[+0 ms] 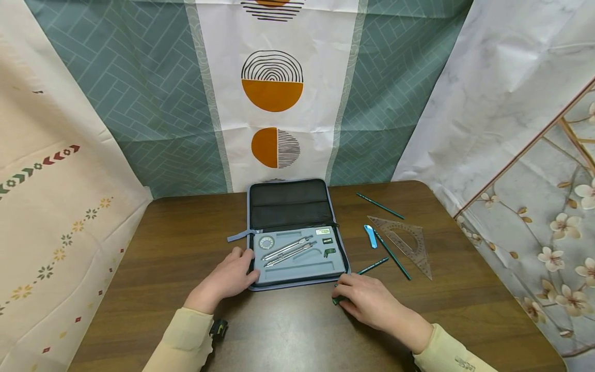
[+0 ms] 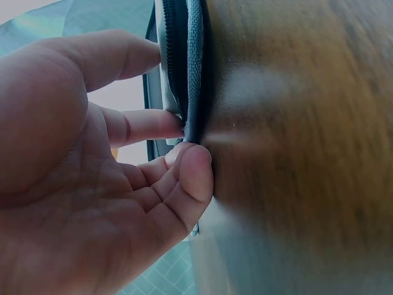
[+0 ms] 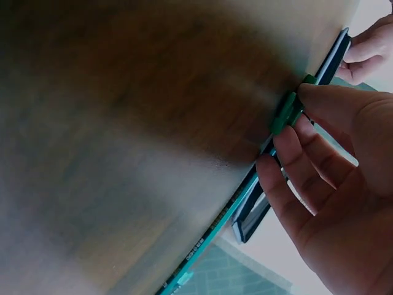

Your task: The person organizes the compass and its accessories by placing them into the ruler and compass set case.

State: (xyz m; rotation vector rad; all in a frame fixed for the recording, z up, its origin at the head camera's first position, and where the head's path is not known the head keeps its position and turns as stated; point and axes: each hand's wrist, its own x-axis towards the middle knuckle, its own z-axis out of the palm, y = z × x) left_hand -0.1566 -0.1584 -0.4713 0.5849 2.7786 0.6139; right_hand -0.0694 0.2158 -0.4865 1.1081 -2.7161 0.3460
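A screened-off study corner, whether in a home or a studio cannot be told. Creased, patterned cloths surround the brown wooden counter point(image 1: 186, 232): a teal-and-white hanging point(image 1: 274, 116) far, a cream cloth point(image 1: 60, 206) left, a marbled, floral one point(image 1: 511, 103) right. A zip case point(image 1: 288, 195), pencils point(image 1: 392, 255) and set square point(image 1: 419, 253) suggest drawing work.

Compasses point(image 1: 286, 248) in case point(image 1: 288, 204); set square point(image 1: 420, 248) to right, pencil point(image 1: 380, 205) behind set square.

We see a brown wood-grain bench point(image 1: 176, 232) before a teal-and-white hanging point(image 1: 274, 116), cream cloth point(image 1: 56, 212) left, floral sheeting point(image 1: 548, 227) right.
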